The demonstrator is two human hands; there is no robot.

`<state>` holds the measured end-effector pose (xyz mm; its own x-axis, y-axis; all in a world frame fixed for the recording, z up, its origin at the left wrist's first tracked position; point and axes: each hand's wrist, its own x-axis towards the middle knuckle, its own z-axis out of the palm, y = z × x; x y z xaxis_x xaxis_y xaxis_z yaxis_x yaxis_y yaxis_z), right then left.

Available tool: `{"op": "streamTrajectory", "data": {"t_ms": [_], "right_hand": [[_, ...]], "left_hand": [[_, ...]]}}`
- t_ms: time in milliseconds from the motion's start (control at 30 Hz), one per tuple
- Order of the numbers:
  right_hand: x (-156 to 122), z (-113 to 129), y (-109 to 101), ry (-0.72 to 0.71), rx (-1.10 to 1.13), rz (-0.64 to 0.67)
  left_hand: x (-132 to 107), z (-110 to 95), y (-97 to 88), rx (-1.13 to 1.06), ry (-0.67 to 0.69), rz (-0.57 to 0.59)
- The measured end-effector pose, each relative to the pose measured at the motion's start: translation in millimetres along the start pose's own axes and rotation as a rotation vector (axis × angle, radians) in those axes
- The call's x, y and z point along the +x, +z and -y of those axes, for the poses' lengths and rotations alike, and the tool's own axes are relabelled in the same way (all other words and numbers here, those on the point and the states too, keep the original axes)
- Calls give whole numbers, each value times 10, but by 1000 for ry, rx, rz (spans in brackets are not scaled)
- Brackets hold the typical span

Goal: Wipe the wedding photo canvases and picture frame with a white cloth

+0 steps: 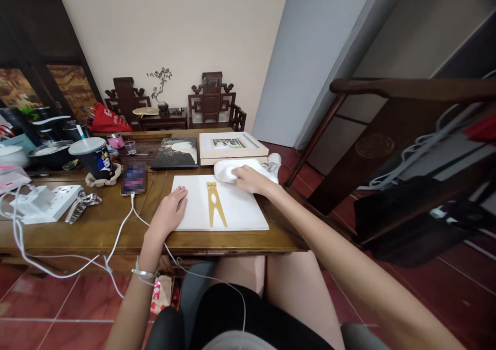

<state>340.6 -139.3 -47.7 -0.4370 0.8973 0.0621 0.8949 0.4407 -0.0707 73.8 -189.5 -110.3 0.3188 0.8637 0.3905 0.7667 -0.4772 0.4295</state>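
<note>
A white board (192,205) lies flat on the wooden table, with a gold cat-shaped piece with two long legs (214,208) on it. My left hand (170,209) rests on the board's left edge, its fingers stretched out and holding nothing. Over the far right corner of the board, my right hand (248,178) grips a bunched white cloth (225,170); its fingertips are partly sunk in the fabric. Just behind the cloth sits a pale picture frame (261,150) with a small photo inside.
Left of the frame lies a dark photo panel (175,153). A phone (134,178) with a charging cable, a lidded cup (96,156) and a white power strip (54,203) stand on the left. A wooden chair (368,138) is at the right, beside the table.
</note>
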Motion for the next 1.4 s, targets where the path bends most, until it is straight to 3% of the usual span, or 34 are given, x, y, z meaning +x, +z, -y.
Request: {"op": "streamTrajectory", "data": {"t_ms": [100, 267, 367, 467, 667, 767, 933, 1067, 1200, 1300, 1400], "right_hand": [[-373, 85, 76, -40, -8, 9], [-1218, 417, 121, -238, 29, -73], [-1456, 490, 80, -235, 79, -78], [-1280, 404, 53, -181, 80, -36], [-308, 49, -16, -66, 28, 26], [46, -62, -95, -48, 32, 28], [136, -42, -114, -41, 20, 44], [-238, 121, 18, -67, -2, 56], [-893, 332, 129, -169, 22, -48], [-1363, 488, 141, -235, 95, -86], [-1621, 596, 117, -240, 144, -96]], "left_hand": [[6, -21, -9, 3, 2, 7], [25, -39, 2, 32, -8, 1], [33, -40, 5, 46, -14, 10], [38, -44, -2, 48, -22, 10], [39, -48, -14, 23, -25, 9], [36, -45, -16, 22, -31, 17], [34, -43, -14, 13, -33, 18], [25, -50, -6, 4, -30, 19], [22, -48, 8, -4, -26, 10], [24, -34, 21, -6, -24, -4], [24, -20, 29, -7, -13, -7]]}}
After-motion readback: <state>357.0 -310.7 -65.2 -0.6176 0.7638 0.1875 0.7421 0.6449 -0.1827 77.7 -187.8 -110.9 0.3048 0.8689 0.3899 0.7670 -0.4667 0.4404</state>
